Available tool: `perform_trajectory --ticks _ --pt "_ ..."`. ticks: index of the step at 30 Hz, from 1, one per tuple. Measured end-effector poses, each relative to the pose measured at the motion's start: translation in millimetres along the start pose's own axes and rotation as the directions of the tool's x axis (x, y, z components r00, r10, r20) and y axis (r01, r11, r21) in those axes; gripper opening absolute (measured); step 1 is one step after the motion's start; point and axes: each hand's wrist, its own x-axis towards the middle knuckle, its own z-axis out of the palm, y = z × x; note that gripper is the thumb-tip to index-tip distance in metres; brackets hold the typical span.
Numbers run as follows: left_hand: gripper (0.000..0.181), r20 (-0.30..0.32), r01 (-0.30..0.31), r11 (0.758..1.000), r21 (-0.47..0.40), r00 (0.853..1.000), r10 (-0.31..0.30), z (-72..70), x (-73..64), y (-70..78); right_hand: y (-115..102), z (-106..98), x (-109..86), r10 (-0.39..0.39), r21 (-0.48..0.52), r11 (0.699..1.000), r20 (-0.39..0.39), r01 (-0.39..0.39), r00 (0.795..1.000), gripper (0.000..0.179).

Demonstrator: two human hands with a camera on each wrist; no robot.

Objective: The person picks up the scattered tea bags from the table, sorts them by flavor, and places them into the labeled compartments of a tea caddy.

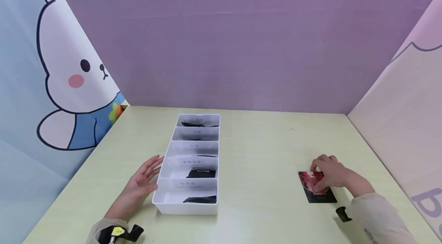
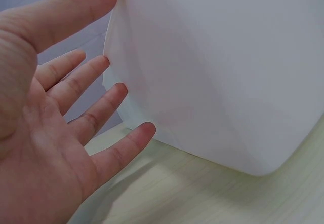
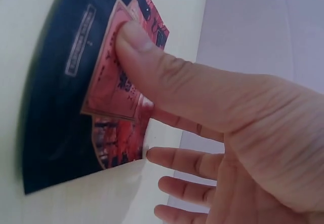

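Observation:
My right hand (image 1: 329,175) is at a black-and-red tea sachet (image 1: 317,198) on the right side of the table. In the right wrist view, the thumb lies on the red label of the sachet (image 3: 55,127). The index finger reaches past the far edge, its tip hidden, so the sachet is pinched there; the other fingers are spread beyond. My left hand (image 1: 138,184) rests its extended fingers along the left side of a white divided box (image 1: 186,208). The left wrist view shows those fingertips right at the box wall (image 2: 212,82).
The box has several compartments in a row with small printed labels, and dark sachets (image 1: 201,173) lie in them. A purple backdrop (image 1: 235,44) stands behind the table (image 1: 262,152). Printed cloths flank it, with a cartoon rabbit (image 1: 76,44) on the left.

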Motion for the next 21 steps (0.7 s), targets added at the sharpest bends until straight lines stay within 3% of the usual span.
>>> perform_trajectory --ticks 4,10,21 --pt "0.077 0.004 0.0 1.0 -0.008 1.0 0.0 0.1 -0.5 -0.2 1 0 1.8 0.011 0.114 0.993 0.045 -0.016 0.999 0.046" --pt "0.075 0.016 -0.013 1.0 -0.013 1.0 0.013 -0.8 -0.7 -0.8 2 0 3.8 -0.012 0.298 0.954 0.126 -0.026 0.992 0.043" --pt "0.075 0.013 -0.007 1.0 -0.009 1.0 0.007 -2.3 -0.7 -2.2 -8 -17 17.7 -0.109 0.409 0.911 0.11 0.055 0.988 0.023"
